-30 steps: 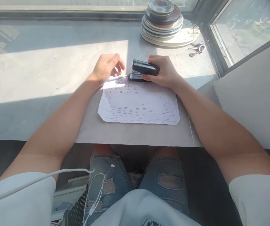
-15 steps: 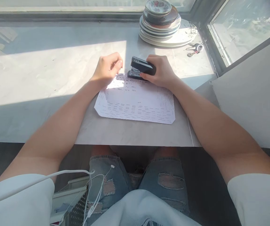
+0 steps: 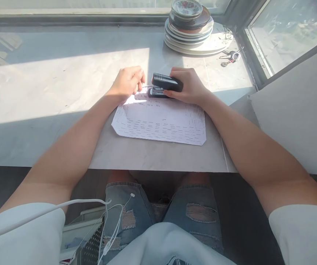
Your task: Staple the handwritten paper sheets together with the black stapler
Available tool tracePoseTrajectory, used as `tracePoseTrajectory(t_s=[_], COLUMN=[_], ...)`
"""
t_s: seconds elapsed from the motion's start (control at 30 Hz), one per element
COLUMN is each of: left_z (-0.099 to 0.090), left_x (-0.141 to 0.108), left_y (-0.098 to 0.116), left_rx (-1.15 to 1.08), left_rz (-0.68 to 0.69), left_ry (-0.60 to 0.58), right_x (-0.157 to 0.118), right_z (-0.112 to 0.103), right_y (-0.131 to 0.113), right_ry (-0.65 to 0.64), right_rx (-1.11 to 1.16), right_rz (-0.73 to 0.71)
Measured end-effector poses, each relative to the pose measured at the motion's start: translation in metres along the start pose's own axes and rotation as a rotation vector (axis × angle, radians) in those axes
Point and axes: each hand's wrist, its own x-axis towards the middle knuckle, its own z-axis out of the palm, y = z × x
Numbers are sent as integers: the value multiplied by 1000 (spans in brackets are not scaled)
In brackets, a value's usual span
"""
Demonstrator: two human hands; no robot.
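My right hand (image 3: 188, 84) is wrapped around a black stapler (image 3: 167, 82), thumb below and fingers above. The stapler's jaw gapes towards the left, and its lower arm lies over the far edge of a white sheet of paper (image 3: 161, 121). Dark dashes run along the paper's sides and near edge, with several lines of handwriting higher up; its two near corners are cut off at a slant. At the paper's far left corner is my left hand (image 3: 129, 81), its fingers curled and closed. Whatever they may pinch is hidden.
A stack of plates and small dishes (image 3: 188, 35) stands by the window at the back right, with a bunch of keys (image 3: 232, 56) beside it. The pale counter (image 3: 50, 81) ends just above my knees. A white cable (image 3: 72, 201) hangs over my lap.
The stapler and my right hand have come slightly lower and nearer, and the stapler lies more level. My left hand has turned and dropped a little, its fingers now pointing down at the paper's edge.
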Motion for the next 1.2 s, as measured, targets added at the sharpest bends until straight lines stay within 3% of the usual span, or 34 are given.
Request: tracePoseTrajectory(t_s=[0.13, 0.3, 0.47, 0.8, 1.2], left_z=[-1, -4, -6, -4, -3], left_x=[1, -1, 1, 2, 3], left_y=[-1, 1, -1, 2, 2], left_rx=[-37, 44, 36, -8, -57], left_rz=[-65, -13, -30, -50, -104], left_ry=[-2, -66, -87, -91, -54], right_x=[-1, 0, 5, 5, 2], right_z=[0, 0, -1, -3, -7], right_y=[-4, -1, 13, 16, 16], right_ry=[20, 140, 179, 75, 41], right_rx=[54, 255, 204, 128, 146], right_rz=[27, 112, 120, 120, 163])
